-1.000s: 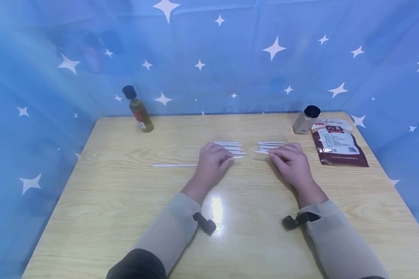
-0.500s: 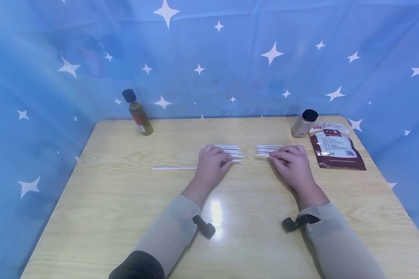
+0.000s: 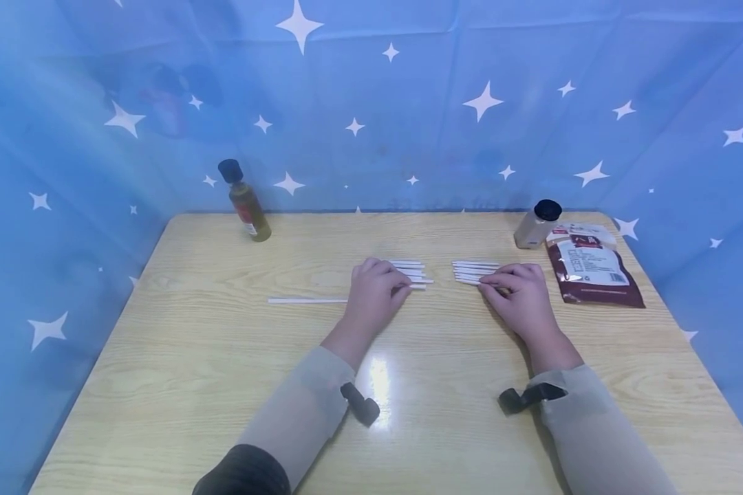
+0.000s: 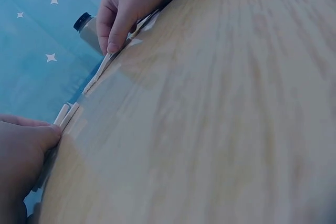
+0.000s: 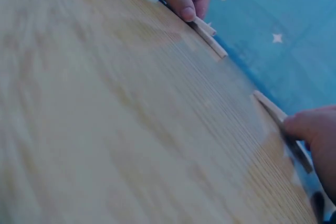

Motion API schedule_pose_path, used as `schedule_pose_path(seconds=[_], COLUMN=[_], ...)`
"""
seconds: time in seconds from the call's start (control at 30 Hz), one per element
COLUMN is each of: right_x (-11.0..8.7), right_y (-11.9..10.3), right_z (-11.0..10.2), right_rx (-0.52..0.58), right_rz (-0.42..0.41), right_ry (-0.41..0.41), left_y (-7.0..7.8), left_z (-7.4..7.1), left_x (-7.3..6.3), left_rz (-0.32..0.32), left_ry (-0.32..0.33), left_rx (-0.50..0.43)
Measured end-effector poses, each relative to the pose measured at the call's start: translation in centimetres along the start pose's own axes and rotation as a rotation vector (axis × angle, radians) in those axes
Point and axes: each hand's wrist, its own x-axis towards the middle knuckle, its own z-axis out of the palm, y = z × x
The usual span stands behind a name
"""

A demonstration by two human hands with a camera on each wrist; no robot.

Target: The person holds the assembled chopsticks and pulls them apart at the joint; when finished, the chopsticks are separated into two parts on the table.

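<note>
In the head view, two groups of thin white sticks lie crosswise on the wooden table with a gap between them. My left hand (image 3: 374, 295) pinches a white stick (image 3: 417, 287) at the near side of the left group (image 3: 408, 266); its palm hides much of that group. Thumb and fingers of my right hand (image 3: 523, 295) pinch another white stick (image 3: 467, 281), nearest in the right group (image 3: 473, 265). The right wrist view shows this stick (image 5: 269, 106) slightly tilted under the thumb. A longer-looking white stick (image 3: 306, 300) shows left of my left hand, its right end hidden.
At the back left stands a dark-capped bottle (image 3: 250, 213) with a red label. A black-lidded jar (image 3: 532, 230) stands back right, beside a maroon and white packet (image 3: 594, 268). A blue star-patterned cloth (image 3: 371, 158) hangs behind the table (image 3: 223, 385).
The stick in my right hand has come closer to its group and now lies nearly in line with it. The left hand stays in place. The head view has tilted slightly.
</note>
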Motion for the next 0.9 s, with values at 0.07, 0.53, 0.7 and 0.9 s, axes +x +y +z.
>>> schedule_pose_path(seconds=[0.07, 0.53, 0.7, 0.9], right_x=[0.03, 0.07, 0.02, 0.04], right_y=[-0.1, -0.22, -0.11, -0.19], right_z=[0.01, -0.25, -0.17, -0.16], right_rx=[-0.003, -0.021, -0.014, -0.012], right_rz=[0.011, 0.048, 0.044, 0.055], right_ry=[-0.004, -0.011, -0.006, -0.01], left_y=[0.01, 0.25, 0.27, 0.35], left_z=[-0.03, -0.04, -0.07, -0.18], left_x=[0.01, 0.28, 0.3, 0.36], left_rz=[-0.005, -0.029, -0.036, -0.05], left_ry=[0.002, -0.019, -0.015, -0.014], left_rx=[0.0, 0.016, 0.021, 0.018])
